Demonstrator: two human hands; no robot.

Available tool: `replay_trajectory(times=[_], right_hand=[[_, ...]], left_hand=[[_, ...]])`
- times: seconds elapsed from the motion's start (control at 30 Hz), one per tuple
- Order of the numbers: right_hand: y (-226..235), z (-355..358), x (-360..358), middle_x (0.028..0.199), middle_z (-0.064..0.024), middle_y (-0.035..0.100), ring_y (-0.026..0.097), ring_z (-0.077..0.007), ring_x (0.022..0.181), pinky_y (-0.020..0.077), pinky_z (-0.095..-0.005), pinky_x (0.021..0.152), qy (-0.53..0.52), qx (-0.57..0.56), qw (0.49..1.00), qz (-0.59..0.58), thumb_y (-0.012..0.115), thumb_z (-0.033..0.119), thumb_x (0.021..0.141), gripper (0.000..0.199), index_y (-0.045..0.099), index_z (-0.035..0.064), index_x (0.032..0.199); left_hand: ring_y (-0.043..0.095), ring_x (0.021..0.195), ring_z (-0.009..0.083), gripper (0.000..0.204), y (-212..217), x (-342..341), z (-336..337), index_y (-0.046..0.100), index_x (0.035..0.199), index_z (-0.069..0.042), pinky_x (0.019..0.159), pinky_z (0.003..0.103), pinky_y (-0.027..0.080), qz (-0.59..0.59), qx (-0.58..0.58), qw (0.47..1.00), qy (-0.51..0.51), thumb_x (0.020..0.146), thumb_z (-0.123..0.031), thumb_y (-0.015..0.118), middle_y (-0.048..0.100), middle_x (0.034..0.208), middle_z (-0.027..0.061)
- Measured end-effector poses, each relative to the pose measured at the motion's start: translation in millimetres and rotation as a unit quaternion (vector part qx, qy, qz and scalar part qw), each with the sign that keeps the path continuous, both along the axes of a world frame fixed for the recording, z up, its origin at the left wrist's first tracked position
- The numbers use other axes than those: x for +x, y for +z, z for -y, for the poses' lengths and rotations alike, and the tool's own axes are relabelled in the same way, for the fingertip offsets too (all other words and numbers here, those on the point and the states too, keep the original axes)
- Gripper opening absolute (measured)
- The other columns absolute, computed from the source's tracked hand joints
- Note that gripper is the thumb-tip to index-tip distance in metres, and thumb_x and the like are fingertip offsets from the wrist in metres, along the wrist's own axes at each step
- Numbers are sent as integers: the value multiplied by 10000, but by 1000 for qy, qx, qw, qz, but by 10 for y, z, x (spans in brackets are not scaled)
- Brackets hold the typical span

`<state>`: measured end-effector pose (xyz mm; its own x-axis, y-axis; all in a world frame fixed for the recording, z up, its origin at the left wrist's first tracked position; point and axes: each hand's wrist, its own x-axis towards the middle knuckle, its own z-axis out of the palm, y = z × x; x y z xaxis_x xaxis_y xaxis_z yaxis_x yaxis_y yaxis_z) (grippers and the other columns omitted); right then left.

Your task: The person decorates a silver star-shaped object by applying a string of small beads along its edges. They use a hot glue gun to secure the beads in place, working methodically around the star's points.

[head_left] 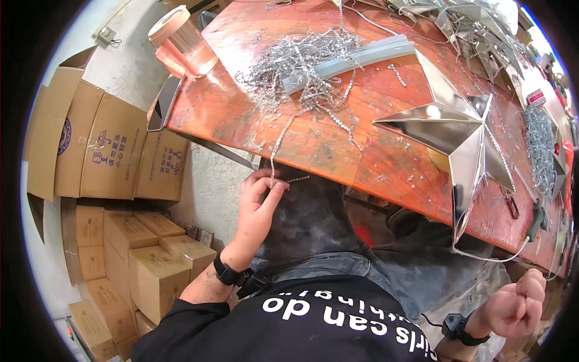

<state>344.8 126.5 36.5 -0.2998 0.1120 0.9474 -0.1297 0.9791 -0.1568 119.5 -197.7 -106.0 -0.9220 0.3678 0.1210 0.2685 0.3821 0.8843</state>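
Note:
My left hand (258, 205) pinches a thin strand of silver bead chain (278, 158) just below the near edge of the red-brown table (338, 148). The strand runs up over the edge to a tangled heap of the same chain (301, 63). My right hand (512, 304) is a closed fist at the lower right; a thin white cord (491, 258) runs from near it up toward the table, and whether the fist grips it is unclear. A large mirror-finish metal star (461, 130) lies on the table near the right side.
A clear pink-tinted jar with a lid (181, 42) stands at the table's far left corner. Clear glue sticks (356, 59) lie on the chain heap. More silver stars (476, 24) and chain (540, 145) sit at the far right. Stacked cardboard boxes (108, 181) fill the floor left.

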Motion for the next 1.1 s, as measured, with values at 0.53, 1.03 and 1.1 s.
replay_trajectory(times=[0.53,1.03,1.1], right_hand=[[161,1161,-1096,860,-133,605,579,-279,743,457,-350,664,552,-365,553,505,606,210,908,499,421,14,1328],[411,264,-134,729,-88,601,564,-152,651,431,-260,590,333,-561,679,336,619,-15,775,133,570,-5,651],[366,204,-118,716,-79,609,562,-148,635,433,-265,578,306,-567,684,343,594,-13,780,137,556,-7,649]], left_hand=[[597,659,299,260,2169,309,-52,586,854,-58,567,369,475,-83,-162,875,-448,930,-303,546,567,724,91],[518,607,219,225,2145,-336,-1359,591,779,-47,555,310,391,-189,-75,772,-602,863,-242,665,517,694,60],[520,628,180,236,1935,-625,-1601,594,774,-43,589,293,401,-212,-12,791,-574,883,-248,640,533,712,51]])
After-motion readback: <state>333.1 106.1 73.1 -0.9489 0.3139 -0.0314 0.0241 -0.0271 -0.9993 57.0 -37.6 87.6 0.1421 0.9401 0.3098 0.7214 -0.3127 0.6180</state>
